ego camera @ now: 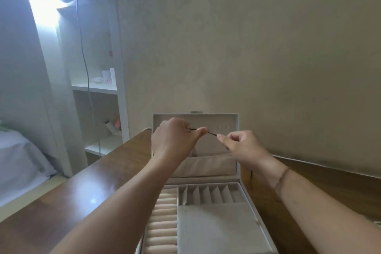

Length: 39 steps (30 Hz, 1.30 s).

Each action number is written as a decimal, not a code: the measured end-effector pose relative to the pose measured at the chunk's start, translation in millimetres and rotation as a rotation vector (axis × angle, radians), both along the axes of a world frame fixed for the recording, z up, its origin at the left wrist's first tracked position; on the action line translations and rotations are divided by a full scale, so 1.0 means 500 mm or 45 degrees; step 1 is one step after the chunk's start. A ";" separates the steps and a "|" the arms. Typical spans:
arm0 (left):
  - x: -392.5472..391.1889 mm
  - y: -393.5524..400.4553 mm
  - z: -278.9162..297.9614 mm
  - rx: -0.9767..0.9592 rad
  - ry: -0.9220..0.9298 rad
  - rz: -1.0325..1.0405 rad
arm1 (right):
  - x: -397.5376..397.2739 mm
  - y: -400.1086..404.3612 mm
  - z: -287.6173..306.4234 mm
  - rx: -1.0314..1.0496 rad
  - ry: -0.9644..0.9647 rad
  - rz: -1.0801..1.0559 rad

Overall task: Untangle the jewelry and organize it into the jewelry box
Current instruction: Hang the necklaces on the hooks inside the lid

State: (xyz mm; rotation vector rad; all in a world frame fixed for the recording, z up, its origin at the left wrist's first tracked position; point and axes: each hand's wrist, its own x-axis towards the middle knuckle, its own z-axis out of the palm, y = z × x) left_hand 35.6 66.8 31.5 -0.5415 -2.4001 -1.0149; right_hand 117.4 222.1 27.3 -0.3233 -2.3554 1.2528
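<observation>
Between left hand (175, 136) and right hand (240, 144), thin chain (212, 133) pinched taut

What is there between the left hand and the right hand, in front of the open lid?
In the head view, a thin dark strand spans the gap between the left hand and the right hand, both pinching it before the jewelry box lid.

Beige jewelry box (237, 173), dark cord (212, 133), brown table (86, 187).

A brown wooden table (82, 187) — white shelving (97, 86) and a bed (18, 159) beyond.
</observation>
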 end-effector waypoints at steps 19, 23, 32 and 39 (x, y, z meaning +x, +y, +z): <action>-0.042 0.021 -0.038 -0.192 0.179 0.168 | -0.112 -0.021 -0.049 0.561 0.049 -0.239; -0.001 0.010 -0.070 -0.505 0.064 -0.202 | -0.080 -0.012 -0.053 0.692 -0.085 -0.075; -0.001 -0.015 -0.017 -0.054 -0.759 -0.786 | 0.031 0.036 -0.062 0.488 -0.076 0.165; -0.032 0.041 -0.038 0.351 -0.470 -0.397 | 0.076 0.056 -0.057 0.406 -0.028 0.143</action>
